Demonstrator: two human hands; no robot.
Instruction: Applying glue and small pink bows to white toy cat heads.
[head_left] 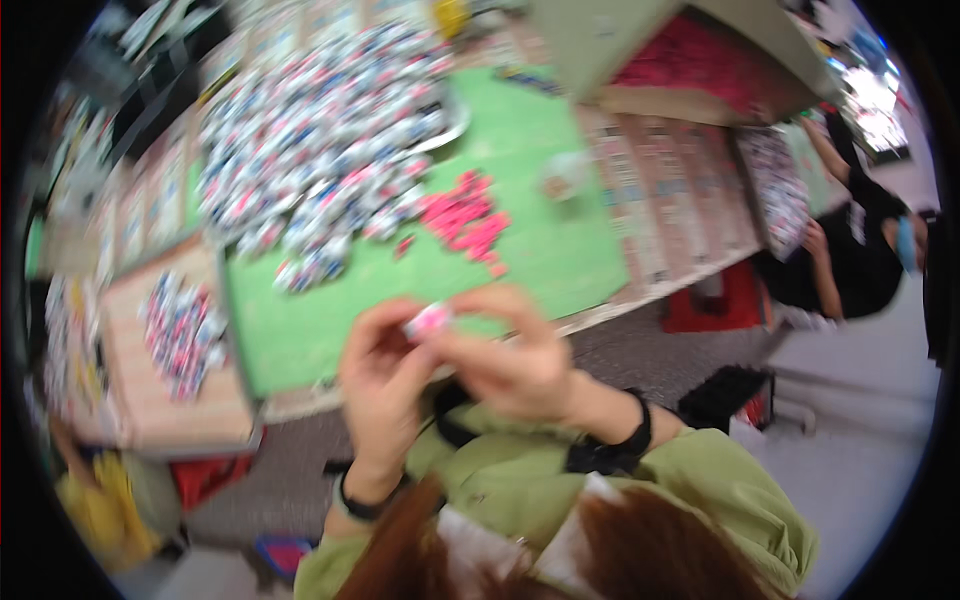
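Note:
Over the near edge of the green mat [540,240], my left hand [385,365] and my right hand [515,365] meet with curled fingers. Between their fingertips is a small white-and-pink piece [430,320], too blurred to name more exactly. Just beyond them lies a loose heap of small pink pieces [470,220]. Left of that, a broad pile of small white pieces with pink and blue parts [330,130] covers much of the mat, partly on a shiny tray [455,125].
A clear cup [562,180] stands on the mat's right side. An open carton [680,105] at far right holds pink material. Another pile [185,335] lies on a left-hand table. Co-workers sit at right [850,240] and lower left [110,510].

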